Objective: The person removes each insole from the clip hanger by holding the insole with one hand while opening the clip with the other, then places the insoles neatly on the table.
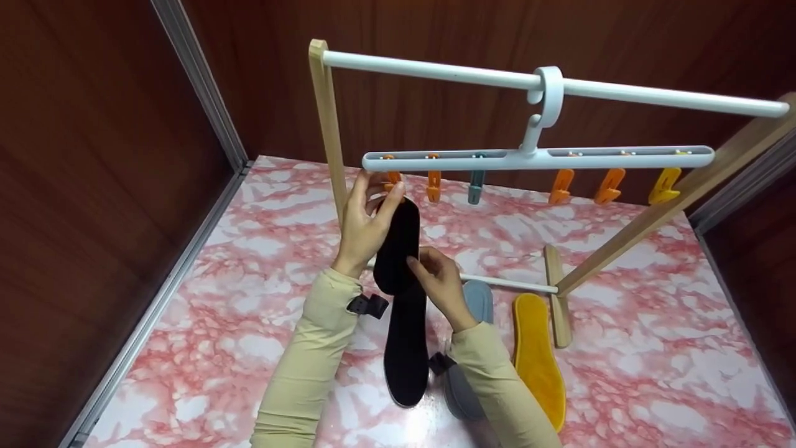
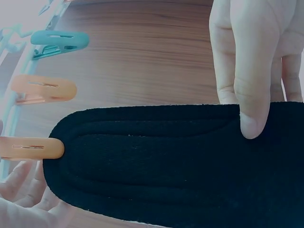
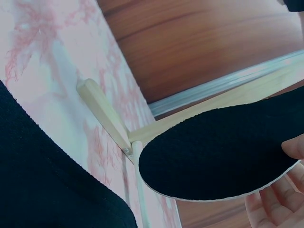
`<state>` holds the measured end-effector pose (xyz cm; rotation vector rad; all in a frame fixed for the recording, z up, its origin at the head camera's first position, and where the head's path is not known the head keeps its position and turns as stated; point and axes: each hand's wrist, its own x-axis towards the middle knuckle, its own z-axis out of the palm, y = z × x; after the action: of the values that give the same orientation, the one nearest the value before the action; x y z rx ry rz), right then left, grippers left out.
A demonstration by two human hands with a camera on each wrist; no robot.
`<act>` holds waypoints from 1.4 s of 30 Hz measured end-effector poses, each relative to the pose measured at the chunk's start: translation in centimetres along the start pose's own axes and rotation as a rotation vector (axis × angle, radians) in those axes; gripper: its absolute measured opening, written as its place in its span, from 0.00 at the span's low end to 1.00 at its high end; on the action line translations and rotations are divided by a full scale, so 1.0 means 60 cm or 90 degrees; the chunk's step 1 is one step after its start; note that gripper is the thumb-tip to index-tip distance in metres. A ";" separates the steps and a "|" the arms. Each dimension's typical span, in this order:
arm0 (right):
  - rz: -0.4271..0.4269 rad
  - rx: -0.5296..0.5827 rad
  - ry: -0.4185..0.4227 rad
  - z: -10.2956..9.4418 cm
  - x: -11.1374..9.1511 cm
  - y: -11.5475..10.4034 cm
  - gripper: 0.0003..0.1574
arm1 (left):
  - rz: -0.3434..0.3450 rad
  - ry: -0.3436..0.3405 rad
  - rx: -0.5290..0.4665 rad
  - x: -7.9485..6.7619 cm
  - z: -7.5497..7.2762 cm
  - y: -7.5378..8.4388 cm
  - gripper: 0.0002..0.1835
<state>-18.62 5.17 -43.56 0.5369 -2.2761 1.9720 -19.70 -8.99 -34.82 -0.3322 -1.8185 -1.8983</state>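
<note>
A black insole [image 1: 401, 239] hangs by one rounded end from an orange clip [image 2: 32, 148] at the left end of the white hanger [image 1: 435, 163]. My left hand [image 1: 360, 233] is around this clip, its thumb stretched out in front; the left wrist view shows loose fingers behind the clip and none across its face. Lower down, my right hand [image 1: 440, 274] pinches the insole's edge, thumb on the near face and fingers [image 3: 280, 194] behind. A second black insole [image 1: 407, 361] lies on the marbled table below.
A grey insole [image 1: 479, 298], partly hidden under my right forearm, and a yellow insole [image 1: 538, 361] lie to the right. Several more clips, including a teal clip [image 1: 477, 180] and a yellow clip [image 1: 665, 185], hang along the hanger. A wooden stand [image 1: 336, 137] carries its white rod [image 1: 435, 70].
</note>
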 end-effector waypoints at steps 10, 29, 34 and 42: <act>0.003 0.020 0.010 0.000 0.000 0.004 0.08 | 0.000 -0.008 -0.040 0.002 0.001 -0.001 0.17; 0.012 0.039 0.007 -0.003 -0.005 0.008 0.07 | -0.120 0.031 -0.169 0.009 0.005 -0.004 0.16; 0.002 0.045 0.006 -0.006 -0.006 0.008 0.07 | -0.120 0.050 -0.181 0.012 0.007 -0.001 0.13; 0.007 0.055 0.006 -0.007 -0.012 0.010 0.07 | -0.109 0.071 -0.192 0.013 0.010 0.002 0.10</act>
<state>-18.23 5.80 -44.28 0.5214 -2.2016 2.0811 -20.41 -8.53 -34.28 -0.1694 -1.5316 -2.2670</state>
